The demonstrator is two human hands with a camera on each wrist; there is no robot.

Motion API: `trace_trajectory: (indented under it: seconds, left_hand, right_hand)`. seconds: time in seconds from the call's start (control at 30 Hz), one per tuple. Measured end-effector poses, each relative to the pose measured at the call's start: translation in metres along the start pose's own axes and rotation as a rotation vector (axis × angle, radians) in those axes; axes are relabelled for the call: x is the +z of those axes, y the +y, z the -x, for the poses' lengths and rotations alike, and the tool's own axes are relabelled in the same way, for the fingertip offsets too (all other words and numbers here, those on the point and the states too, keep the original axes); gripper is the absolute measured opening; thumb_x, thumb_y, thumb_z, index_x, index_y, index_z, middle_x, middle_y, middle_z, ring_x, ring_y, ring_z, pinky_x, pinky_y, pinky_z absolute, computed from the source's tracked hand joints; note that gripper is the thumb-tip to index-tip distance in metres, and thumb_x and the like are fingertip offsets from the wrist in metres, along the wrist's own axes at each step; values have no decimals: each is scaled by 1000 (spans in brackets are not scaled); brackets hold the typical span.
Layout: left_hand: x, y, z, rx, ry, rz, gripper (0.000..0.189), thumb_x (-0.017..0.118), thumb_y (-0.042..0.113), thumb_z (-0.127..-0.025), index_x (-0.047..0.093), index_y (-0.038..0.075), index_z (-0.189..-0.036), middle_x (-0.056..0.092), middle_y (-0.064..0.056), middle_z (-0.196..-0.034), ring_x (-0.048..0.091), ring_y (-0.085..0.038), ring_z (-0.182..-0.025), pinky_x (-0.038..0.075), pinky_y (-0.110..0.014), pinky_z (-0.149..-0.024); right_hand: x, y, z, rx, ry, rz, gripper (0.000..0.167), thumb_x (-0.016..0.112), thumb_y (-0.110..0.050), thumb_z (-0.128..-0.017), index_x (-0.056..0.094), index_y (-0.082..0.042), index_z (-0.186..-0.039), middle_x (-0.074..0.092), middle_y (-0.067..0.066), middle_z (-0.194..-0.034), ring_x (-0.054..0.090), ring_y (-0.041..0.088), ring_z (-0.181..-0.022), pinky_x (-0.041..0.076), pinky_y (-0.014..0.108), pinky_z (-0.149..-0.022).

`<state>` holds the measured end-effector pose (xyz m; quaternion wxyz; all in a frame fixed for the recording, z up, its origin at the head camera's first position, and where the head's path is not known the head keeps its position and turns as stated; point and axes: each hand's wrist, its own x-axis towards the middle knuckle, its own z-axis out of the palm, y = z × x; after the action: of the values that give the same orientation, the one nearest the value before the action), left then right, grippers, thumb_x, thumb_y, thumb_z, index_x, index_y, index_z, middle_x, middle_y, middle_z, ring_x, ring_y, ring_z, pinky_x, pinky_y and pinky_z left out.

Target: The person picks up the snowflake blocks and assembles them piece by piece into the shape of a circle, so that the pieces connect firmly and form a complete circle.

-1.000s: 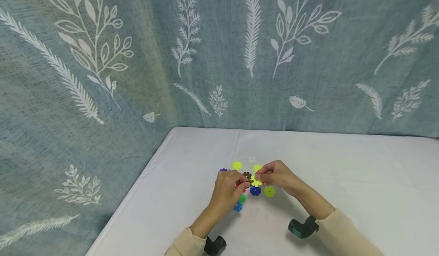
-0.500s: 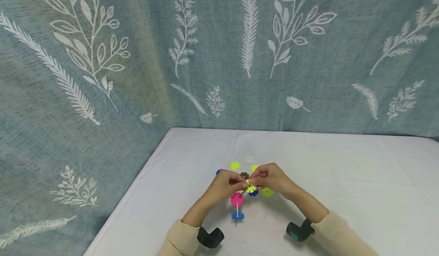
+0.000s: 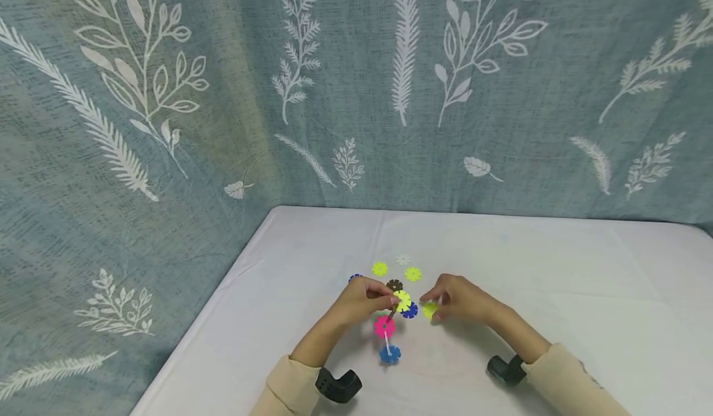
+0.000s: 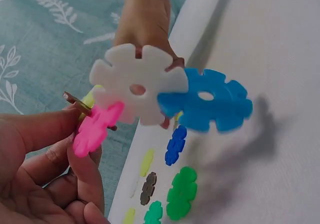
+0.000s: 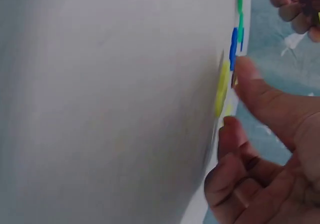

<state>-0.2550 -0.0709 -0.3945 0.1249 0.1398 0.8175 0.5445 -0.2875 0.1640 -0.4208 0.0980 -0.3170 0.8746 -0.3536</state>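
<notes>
From the head view, my left hand [image 3: 364, 301] is up off the white cloth-covered tabletop [image 3: 557, 292], fingers and thumb pinched round the top of my chain of flat notched plastic discs [image 3: 390, 323]: a yellow-green disc [image 3: 402, 300] and a brown one at the top, a pink disc [image 3: 384, 327] below, a white one edge-on, and a light blue disc [image 3: 390, 354] hanging lowest, toward the near edge. My right hand [image 3: 459, 301] is low on the tabletop, fingertips at a loose yellow disc [image 3: 429, 310], just beside a dark blue disc [image 3: 410, 310]. More loose discs lie farther from the near edge: yellow [image 3: 380, 268], white [image 3: 403, 259] and yellow [image 3: 413, 273].

Left wrist view now: my thumb and finger clamp the pink disc [image 4: 95, 129], the white disc [image 4: 137, 87] is slotted into it, and the light blue disc [image 4: 207, 104] is slotted onto the white. Green, blue and brown spares lie below on the cloth.

Right wrist view: blurred, but my thumb and curled fingers [image 5: 235, 149] are closing narrow on the yellow disc [image 5: 220, 89], which lies flat. I cannot tell if it is gripped.

As I judge it, I'm fetching the next piece. It calls for a firm pinch, a lift, and lining a notch up with the chain.
</notes>
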Motion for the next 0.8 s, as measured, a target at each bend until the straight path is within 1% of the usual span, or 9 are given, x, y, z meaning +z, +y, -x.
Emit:
trace_trajectory:
  seconds: [0.13, 0.27, 0.33, 0.43, 0.5, 0.57, 0.67, 0.8]
  left_hand:
    - [0, -2, 1, -16, 15, 12, 21, 63, 13, -85, 66, -7, -92, 69, -16, -87, 58, -6, -72, 50, -29, -74]
    - [0, -6, -1, -38, 31, 38, 22, 64, 11, -85, 65, -8, -94, 69, -17, -88, 60, -5, -72, 50, -27, -74]
    - [1, -8, -2, -49, 36, 58, 23, 64, 11, -84, 64, -9, -95, 69, -18, -87, 60, -5, -72, 50, -28, -75]
    - [2, -7, -2, -65, 44, 78, 24, 64, 11, -84, 63, -10, -95, 70, -17, -87, 61, -6, -72, 51, -32, -77]
    - [3, -6, -2, -75, 50, 78, 24, 64, 13, -84, 63, -9, -95, 70, -16, -86, 62, -6, -73, 51, -34, -78]
    - [3, -5, -2, -81, 57, 73, 24, 64, 13, -84, 63, -9, -95, 70, -15, -86, 61, -6, -73, 50, -33, -77]
    - [4, -4, -2, -79, 65, 74, 24, 64, 12, -84, 63, -9, -94, 69, -16, -85, 59, -6, -72, 50, -31, -75]
    - [6, -3, -2, -62, 72, 86, 25, 64, 11, -83, 63, -11, -94, 69, -18, -85, 58, -5, -70, 50, -30, -73]
  right_hand:
    - [4, -3, -2, 23, 13, 43, 23, 76, -6, -69, 71, -8, -92, 56, 0, -82, 49, 8, -71, 42, 20, -63]
    - [5, -6, -3, 53, 17, 55, 22, 77, -4, -67, 63, -9, -84, 55, -2, -77, 48, 10, -70, 42, 21, -62]
    - [5, -6, -4, 52, 25, 51, 21, 75, -3, -70, 60, -11, -82, 55, -3, -74, 47, 10, -69, 42, 21, -61]
    - [5, -7, -4, 7, 72, 3, 16, 71, -2, -74, 60, -9, -83, 58, -2, -71, 49, 7, -67, 43, 20, -60]
    - [4, -8, -4, -37, 119, -31, 11, 68, -1, -78, 62, -7, -86, 62, -1, -74, 53, 5, -68, 45, 20, -62]
    - [5, -11, -4, -66, 165, -63, 9, 67, -2, -80, 64, -6, -88, 65, 1, -76, 56, 5, -69, 47, 21, -62]
    - [8, -15, -5, -74, 219, -88, 6, 66, -6, -81, 67, -7, -87, 67, 1, -77, 58, 4, -72, 49, 21, -63]
    - [11, -22, -5, -94, 266, -115, 3, 67, -10, -81, 67, -8, -84, 68, 1, -76, 60, 4, -70, 50, 21, -62]
